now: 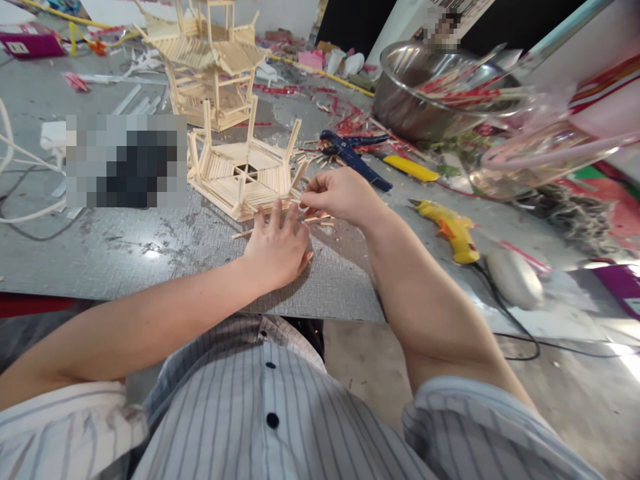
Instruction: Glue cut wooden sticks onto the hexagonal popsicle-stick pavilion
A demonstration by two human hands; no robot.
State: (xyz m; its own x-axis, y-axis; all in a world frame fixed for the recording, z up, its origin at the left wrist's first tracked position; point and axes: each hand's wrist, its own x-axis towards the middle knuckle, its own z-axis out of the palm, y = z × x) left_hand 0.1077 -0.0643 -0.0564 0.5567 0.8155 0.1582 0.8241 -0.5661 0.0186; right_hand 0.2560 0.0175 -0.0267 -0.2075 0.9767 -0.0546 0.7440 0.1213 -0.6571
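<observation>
A hexagonal frame of thin wooden sticks (220,170) lies on the table, with short posts standing up around its rim. My left hand (277,243) rests at its near edge, fingers spread and tips touching the sticks there. At the near right corner, my right hand (335,193) has its thumb and fingertips pinched together; what sits between them is too small to make out. A loose wooden stick (325,223) pokes out below the right hand. Behind the frame stands a tiered pavilion model (215,53) of the same sticks.
Right of my hands lie blue-handled cutters (355,160), a yellow utility knife (411,168) and a yellow glue gun (457,230) with its cord. Beyond is a steel pot (400,110) holding sticks. A white computer mouse (515,277) lies near the front; scraps litter the back.
</observation>
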